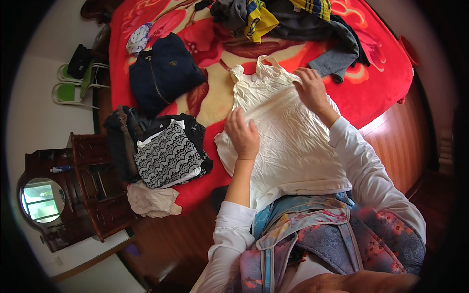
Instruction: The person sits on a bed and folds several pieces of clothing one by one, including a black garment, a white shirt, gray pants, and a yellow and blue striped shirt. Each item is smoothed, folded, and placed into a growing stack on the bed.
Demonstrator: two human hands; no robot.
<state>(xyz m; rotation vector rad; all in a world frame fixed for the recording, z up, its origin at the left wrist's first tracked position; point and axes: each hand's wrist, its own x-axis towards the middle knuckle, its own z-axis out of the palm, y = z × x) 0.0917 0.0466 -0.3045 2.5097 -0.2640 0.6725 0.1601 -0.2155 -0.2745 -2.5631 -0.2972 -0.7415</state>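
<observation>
A wrinkled cream sleeveless top (293, 146) lies spread on the bed in front of me, shoulder straps pointing away and hem close to my body. My left hand (242, 134) is at the garment's left edge, thumb apart from the fingers. Farther up, my right hand (313, 89) bends its fingers over the right edge near the armhole; whether cloth is pinched there is hidden. A raised crease runs across the fabric between both hands.
A red floral blanket (381, 91) covers the bed. To the left are a folded navy zip jacket (165, 73), a stack topped by a black-and-white patterned garment (168, 155), and a pale cloth (154, 200). Dark and yellow plaid clothes (293, 25) are heaped at the far side. A wooden dresser (99, 183) stands left.
</observation>
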